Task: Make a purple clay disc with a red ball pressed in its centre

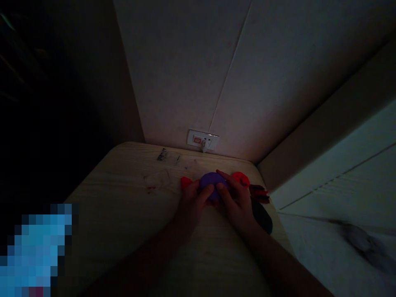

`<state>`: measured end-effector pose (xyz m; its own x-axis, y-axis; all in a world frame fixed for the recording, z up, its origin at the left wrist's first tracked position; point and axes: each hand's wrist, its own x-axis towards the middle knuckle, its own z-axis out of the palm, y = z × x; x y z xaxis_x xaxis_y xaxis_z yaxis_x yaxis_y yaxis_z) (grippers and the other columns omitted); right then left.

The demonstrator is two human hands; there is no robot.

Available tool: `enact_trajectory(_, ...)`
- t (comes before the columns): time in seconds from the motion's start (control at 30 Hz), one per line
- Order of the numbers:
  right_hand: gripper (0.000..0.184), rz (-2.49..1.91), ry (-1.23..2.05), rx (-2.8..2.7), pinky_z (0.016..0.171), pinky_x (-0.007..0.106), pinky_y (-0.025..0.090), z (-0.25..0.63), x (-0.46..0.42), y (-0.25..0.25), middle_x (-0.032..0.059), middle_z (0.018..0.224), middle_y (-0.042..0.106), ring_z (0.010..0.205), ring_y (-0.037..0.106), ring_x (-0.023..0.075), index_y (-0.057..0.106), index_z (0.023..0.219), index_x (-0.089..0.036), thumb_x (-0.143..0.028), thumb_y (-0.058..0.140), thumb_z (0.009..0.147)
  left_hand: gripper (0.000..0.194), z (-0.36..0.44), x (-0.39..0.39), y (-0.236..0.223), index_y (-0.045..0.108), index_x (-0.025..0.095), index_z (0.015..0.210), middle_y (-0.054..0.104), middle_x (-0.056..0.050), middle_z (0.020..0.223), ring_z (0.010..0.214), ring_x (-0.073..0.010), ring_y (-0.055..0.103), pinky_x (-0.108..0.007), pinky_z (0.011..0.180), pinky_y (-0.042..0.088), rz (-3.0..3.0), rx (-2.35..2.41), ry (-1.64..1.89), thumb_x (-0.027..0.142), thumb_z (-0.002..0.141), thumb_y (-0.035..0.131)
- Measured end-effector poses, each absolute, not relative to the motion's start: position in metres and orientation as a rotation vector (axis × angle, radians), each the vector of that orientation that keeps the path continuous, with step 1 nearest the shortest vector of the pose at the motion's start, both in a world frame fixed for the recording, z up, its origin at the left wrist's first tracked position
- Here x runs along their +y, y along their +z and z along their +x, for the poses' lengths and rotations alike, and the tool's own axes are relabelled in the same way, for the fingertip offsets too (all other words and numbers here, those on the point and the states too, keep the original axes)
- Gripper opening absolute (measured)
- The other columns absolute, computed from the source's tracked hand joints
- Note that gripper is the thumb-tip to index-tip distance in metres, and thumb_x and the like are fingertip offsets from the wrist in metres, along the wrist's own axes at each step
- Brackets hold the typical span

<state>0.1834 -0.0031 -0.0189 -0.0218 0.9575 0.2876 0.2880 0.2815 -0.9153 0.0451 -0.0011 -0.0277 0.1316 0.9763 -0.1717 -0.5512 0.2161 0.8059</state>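
A round purple piece [211, 181] lies on a pale wooden table [130, 214] in a dim room. My left hand [192, 200] grips its left side with the thumb pressed on top. My right hand [235, 200] holds its right side, index finger stretched along the far edge. A small red piece [185, 182] sits just left of the purple one. A round red piece [241, 178] lies right behind my right hand. What the purple thing is, I cannot make out in this light.
Red and dark pieces [259, 193] lie at the table's right edge, with a black oblong object [262, 216] beside my right wrist. A wall socket [202, 140] with a plug sits behind the table. Small dark scraps [162, 155] lie at the back. A white bed surface [340, 194] fills the right.
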Motion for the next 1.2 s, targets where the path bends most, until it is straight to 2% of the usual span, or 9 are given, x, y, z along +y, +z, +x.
enact_trajectory(0.13, 0.046, -1.169, 0.758, -1.578, 0.064, 0.029, 0.059, 0.186, -0.004, -0.019, 0.0066, 0.102, 0.076, 0.077, 0.070, 0.0182, 0.065, 0.137, -0.023, -0.044, 0.064, 0.097, 0.030, 0.046, -0.001, -0.029, 0.075, 0.014, 0.089, 0.073, -0.006, 0.082, 0.071, -0.0204, 0.067, -0.030, 0.059, 0.053, 0.730, 0.842, 1.192, 0.040, 0.074, 0.080)
enact_trajectory(0.3, 0.042, -1.131, 0.959, -1.552, 0.051, 0.025, 0.054, 0.187, -0.005, -0.021, 0.0044, 0.092, 0.071, 0.062, 0.063, 0.0145, 0.066, 0.133, -0.025, -0.047, 0.063, 0.097, 0.023, 0.045, -0.002, -0.033, 0.072, 0.017, 0.083, 0.068, -0.004, 0.077, 0.069, -0.0205, 0.064, -0.030, 0.056, 0.051, 0.765, 0.880, 1.172, 0.039, 0.077, 0.077)
enact_trajectory(0.43, 0.041, -1.112, 1.032, -1.557, 0.047, 0.024, 0.054, 0.185, -0.009, -0.018, 0.0019, 0.089, 0.067, 0.057, 0.061, 0.0132, 0.064, 0.132, -0.028, -0.048, 0.064, 0.096, 0.018, 0.044, -0.005, -0.035, 0.073, 0.019, 0.084, 0.069, -0.004, 0.080, 0.074, -0.0217, 0.063, -0.031, 0.062, 0.049, 0.793, 0.871, 1.150, 0.036, 0.077, 0.075)
enact_trajectory(0.6, 0.035, -1.151, 0.972, -1.658, 0.048, 0.022, 0.051, 0.183, -0.012, -0.015, 0.0020, 0.087, 0.068, 0.060, 0.060, 0.0134, 0.065, 0.120, -0.026, -0.052, 0.060, 0.098, 0.016, 0.045, -0.007, -0.037, 0.075, 0.022, 0.086, 0.070, -0.004, 0.086, 0.085, -0.0237, 0.063, -0.033, 0.072, 0.051, 0.751, 0.895, 1.183, 0.033, 0.075, 0.073)
enact_trajectory(0.67, 0.049, -1.087, 0.998, -1.695, 0.058, 0.026, 0.056, 0.186, -0.011, -0.014, 0.0036, 0.096, 0.068, 0.070, 0.064, 0.0160, 0.061, 0.126, -0.026, -0.057, 0.071, 0.089, 0.013, 0.044, -0.006, -0.035, 0.075, 0.023, 0.084, 0.070, -0.005, 0.084, 0.084, -0.0237, 0.063, -0.033, 0.072, 0.051, 0.755, 0.886, 1.175, 0.032, 0.074, 0.072)
enact_trajectory(0.77, 0.096, -0.986, 1.101, -1.742, 0.076, 0.033, 0.059, 0.191, -0.007, -0.012, 0.0064, 0.110, 0.067, 0.091, 0.068, 0.0227, 0.047, 0.145, -0.027, -0.057, 0.092, 0.065, 0.015, 0.039, -0.002, -0.029, 0.075, 0.020, 0.082, 0.070, -0.004, 0.083, 0.080, -0.0221, 0.062, -0.032, 0.071, 0.050, 0.783, 0.899, 1.153, 0.030, 0.070, 0.071)
enact_trajectory(0.83, 0.113, -0.965, 1.106, -1.763, 0.084, 0.036, 0.059, 0.195, -0.003, -0.011, 0.0077, 0.118, 0.063, 0.102, 0.066, 0.0253, 0.040, 0.151, -0.029, -0.053, 0.098, 0.057, 0.023, 0.036, 0.001, -0.027, 0.074, 0.018, 0.085, 0.069, -0.004, 0.082, 0.078, -0.0210, 0.061, -0.030, 0.070, 0.048, 0.793, 0.910, 1.125, 0.032, 0.067, 0.072)
enact_trajectory(1.0, 0.098, -0.858, 0.919, -1.976, 0.106, 0.045, 0.050, 0.199, 0.006, -0.008, 0.0093, 0.135, 0.055, 0.124, 0.057, 0.0304, 0.052, 0.142, -0.032, -0.047, 0.099, 0.057, 0.029, 0.031, 0.005, -0.029, 0.073, 0.014, 0.082, 0.066, -0.002, 0.075, 0.072, -0.0187, 0.060, -0.029, 0.066, 0.046, 0.846, 0.936, 1.042, 0.033, 0.060, 0.076)
enact_trajectory(1.2, 0.076, -0.948, 0.864, -1.855, 0.094, 0.041, 0.055, 0.195, 0.005, -0.013, 0.0079, 0.124, 0.060, 0.110, 0.063, 0.0271, 0.056, 0.130, -0.028, -0.039, 0.095, 0.065, 0.036, 0.035, 0.004, -0.031, 0.074, 0.014, 0.090, 0.070, -0.003, 0.081, 0.077, -0.0190, 0.063, -0.028, 0.070, 0.050, 0.839, 0.879, 1.029, 0.039, 0.065, 0.080)
